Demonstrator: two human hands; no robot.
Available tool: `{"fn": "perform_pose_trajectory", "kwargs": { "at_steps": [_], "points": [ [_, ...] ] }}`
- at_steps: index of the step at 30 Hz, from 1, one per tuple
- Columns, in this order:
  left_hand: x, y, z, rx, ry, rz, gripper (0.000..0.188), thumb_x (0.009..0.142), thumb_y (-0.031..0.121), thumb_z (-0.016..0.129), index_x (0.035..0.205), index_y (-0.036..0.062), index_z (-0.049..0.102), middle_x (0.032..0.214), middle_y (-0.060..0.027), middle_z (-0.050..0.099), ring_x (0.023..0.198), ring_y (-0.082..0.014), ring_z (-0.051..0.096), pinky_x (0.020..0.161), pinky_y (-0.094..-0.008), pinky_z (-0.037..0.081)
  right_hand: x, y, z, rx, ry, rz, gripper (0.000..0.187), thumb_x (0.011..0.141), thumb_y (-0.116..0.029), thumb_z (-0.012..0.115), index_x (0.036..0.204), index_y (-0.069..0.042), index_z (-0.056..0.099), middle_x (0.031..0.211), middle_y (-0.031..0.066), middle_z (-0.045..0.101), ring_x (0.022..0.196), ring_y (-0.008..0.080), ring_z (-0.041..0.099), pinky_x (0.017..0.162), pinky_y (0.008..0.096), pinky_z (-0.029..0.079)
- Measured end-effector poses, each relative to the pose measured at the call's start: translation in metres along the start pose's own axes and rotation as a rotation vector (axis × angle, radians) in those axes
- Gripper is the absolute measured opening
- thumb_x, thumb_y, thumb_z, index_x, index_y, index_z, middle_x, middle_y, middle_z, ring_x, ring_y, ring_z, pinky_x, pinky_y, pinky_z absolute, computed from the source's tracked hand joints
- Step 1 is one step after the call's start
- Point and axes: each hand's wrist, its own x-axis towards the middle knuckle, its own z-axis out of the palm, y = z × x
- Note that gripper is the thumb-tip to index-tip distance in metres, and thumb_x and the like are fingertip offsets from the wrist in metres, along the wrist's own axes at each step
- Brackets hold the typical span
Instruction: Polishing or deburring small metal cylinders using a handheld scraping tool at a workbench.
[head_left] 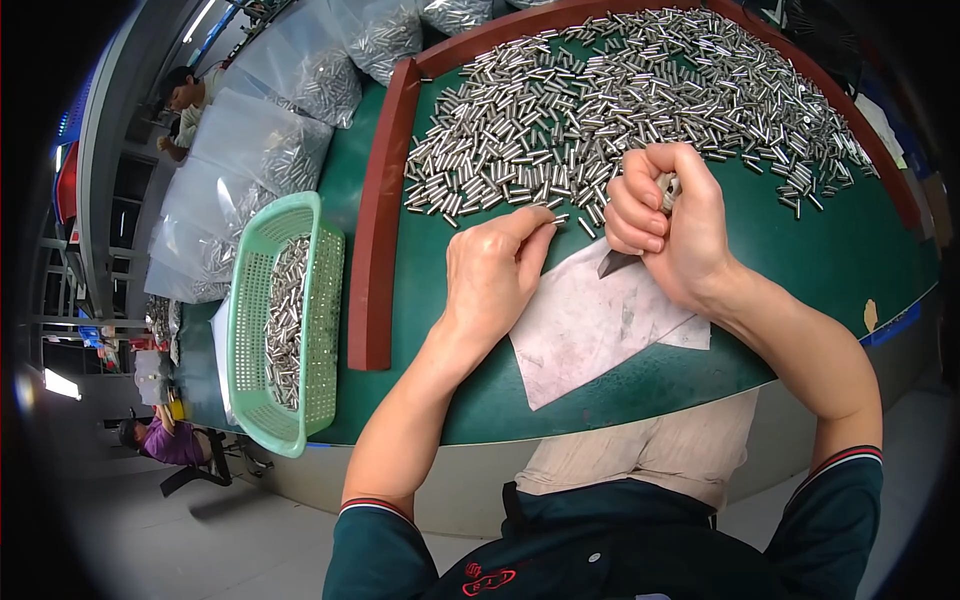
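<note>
My left hand [492, 268] is closed in a pinch on a small silver metal pin [560, 219], held at the near edge of a wide pile of similar pins [620, 110]. My right hand [668, 222] is wrapped in a fist round the handle of a small knife [616, 263]. Its dark blade points down and to the left, and most of the handle is hidden by the fingers. Beneath and between both hands a smudged, pale pinkish cloth [580, 335] lies on the green tabletop [800, 260].
Dark red wooden bars [375, 250] border the pile on the left, back and right. Left of them stands a light green plastic basket [322, 390] partly filled with pins. Clear bags of pins [300, 155] line the far left. Two other people [172, 440] are further off on the left.
</note>
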Motion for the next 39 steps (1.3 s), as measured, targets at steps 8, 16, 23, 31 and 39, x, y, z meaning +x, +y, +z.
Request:
{"fn": "perform_pose_trajectory", "kwargs": {
  "at_steps": [8,16,23,31,39],
  "points": [
    [-0.010,0.020,-0.003,-0.068,-0.181,-0.004,0.003,0.069,0.004,0.061,0.072,0.0026,0.061,0.052,-0.0093,0.053,0.043,-0.0204,0.051,0.042,-0.0297,0.039,-0.006,-0.002,0.004,-0.014,-0.119,-0.194,0.032,0.082,-0.026,0.028,0.055,-0.009,0.030,0.043,-0.0025,0.025,0.038,0.0067,0.019,0.039,0.0215,0.018],
    [-0.013,0.020,0.001,-0.030,-0.167,0.010,0.003,0.069,0.004,0.061,0.071,0.0022,0.062,0.054,-0.0107,0.055,0.045,-0.0228,0.053,0.043,-0.0311,0.041,-0.005,0.006,0.003,0.004,-0.137,-0.272,0.030,0.082,-0.023,0.029,0.055,-0.009,0.030,0.044,-0.0012,0.026,0.039,0.0067,0.019,0.039,0.0220,0.018],
    [-0.013,0.021,0.002,-0.021,-0.172,0.012,0.003,0.069,0.004,0.062,0.071,0.0024,0.062,0.054,-0.0112,0.054,0.045,-0.0235,0.053,0.044,-0.0317,0.041,-0.002,0.008,0.001,0.040,-0.119,-0.210,0.029,0.081,-0.022,0.029,0.055,-0.009,0.030,0.044,-0.0016,0.026,0.039,0.0060,0.019,0.038,0.0213,0.017],
    [-0.014,0.020,0.002,-0.056,-0.178,-0.004,0.002,0.068,0.003,0.061,0.070,0.0021,0.061,0.053,-0.0124,0.053,0.045,-0.0251,0.052,0.044,-0.0322,0.040,0.000,0.008,0.000,0.019,-0.134,-0.188,0.029,0.081,-0.022,0.029,0.055,-0.008,0.030,0.044,-0.0017,0.026,0.038,0.0055,0.019,0.037,0.0209,0.017],
    [-0.011,0.018,0.003,-0.080,-0.213,-0.018,0.003,0.068,0.002,0.061,0.070,0.0005,0.060,0.051,-0.0133,0.052,0.043,-0.0253,0.051,0.043,-0.0320,0.039,0.000,0.015,0.009,-0.221,-0.139,-0.299,0.032,0.082,-0.021,0.029,0.053,-0.009,0.028,0.044,-0.0020,0.026,0.040,0.0064,0.020,0.039,0.0227,0.017]
  ]
}}
